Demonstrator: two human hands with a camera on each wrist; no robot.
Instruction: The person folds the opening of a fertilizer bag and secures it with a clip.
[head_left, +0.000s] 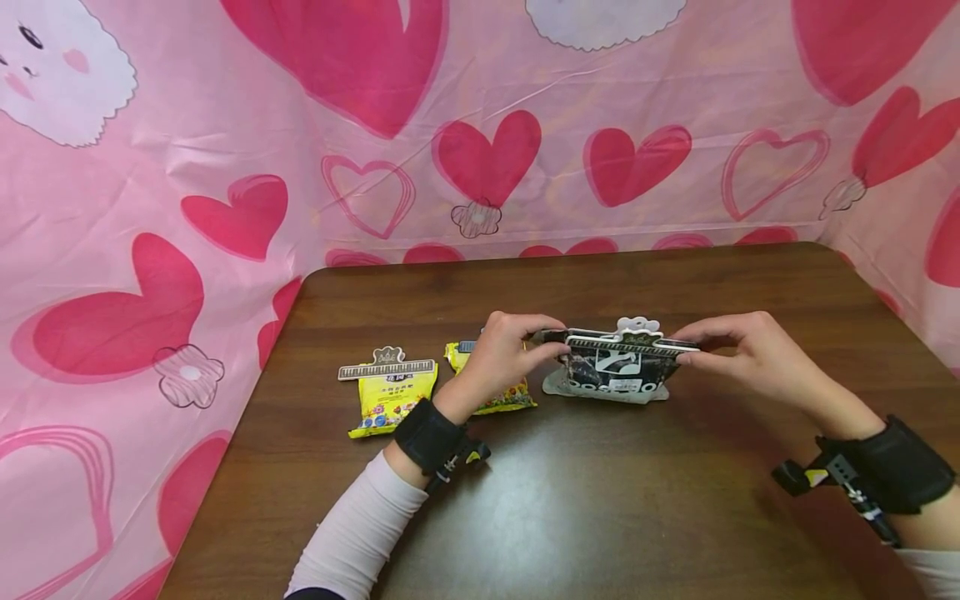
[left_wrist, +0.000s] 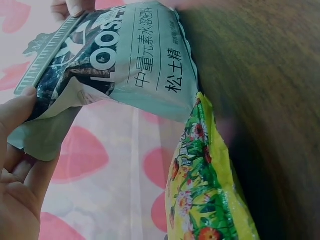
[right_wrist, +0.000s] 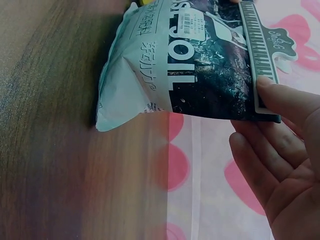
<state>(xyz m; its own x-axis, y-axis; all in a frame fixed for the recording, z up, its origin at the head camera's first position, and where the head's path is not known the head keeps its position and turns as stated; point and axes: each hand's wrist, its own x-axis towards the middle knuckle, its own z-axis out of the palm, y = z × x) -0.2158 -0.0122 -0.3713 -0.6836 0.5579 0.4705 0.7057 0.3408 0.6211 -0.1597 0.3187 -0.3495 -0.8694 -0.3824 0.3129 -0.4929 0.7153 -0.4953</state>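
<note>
A black-and-white bag of soil additive (head_left: 622,371) stands upright on the table between both hands, its printed side towards me. Along its top edge runs a piano-keyboard clip (head_left: 636,342) with a scalloped handle. My left hand (head_left: 501,348) pinches the bag's top left corner, thumb at the clip's end in the left wrist view. At the other end, my right hand (head_left: 738,350) pinches the clip and bag top, with the thumb (right_wrist: 280,95) over the keyboard strip and the fingers behind. The bag's white lower part (left_wrist: 155,65) bulges out near the tabletop.
Left of the bag, a yellow packet (head_left: 395,398) lies on the brown table (head_left: 585,492) with its own keyboard clip (head_left: 386,367). A second yellow packet (head_left: 510,393) is partly hidden behind my left hand. A pink heart-patterned curtain (head_left: 525,100) surrounds the table.
</note>
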